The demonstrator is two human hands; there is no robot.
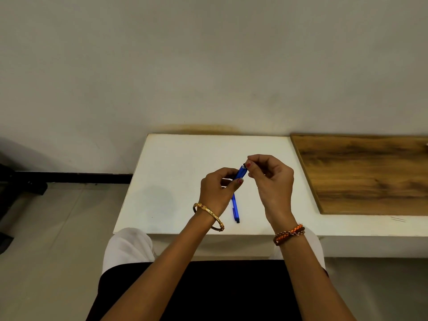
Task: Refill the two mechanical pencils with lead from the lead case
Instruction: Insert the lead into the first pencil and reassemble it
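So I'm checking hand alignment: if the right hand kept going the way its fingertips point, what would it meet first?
The right hand points its pinched fingertips left toward the top end of the blue pencil held in the left hand. It would probably meet that end first; depth is unclear.

A white table (176, 163) stands against a pale wall, over a tiled floor (53, 239). A blue pencil (235, 209) lies on the white top near the front edge, lengthwise toward the person, its dark tip nearest them. To the right, a wood-grain board (366, 172) lies flat on the top, its back edge along the wall and its right side running out of view. A few faint pencil marks (398, 219) show just in front of the board.
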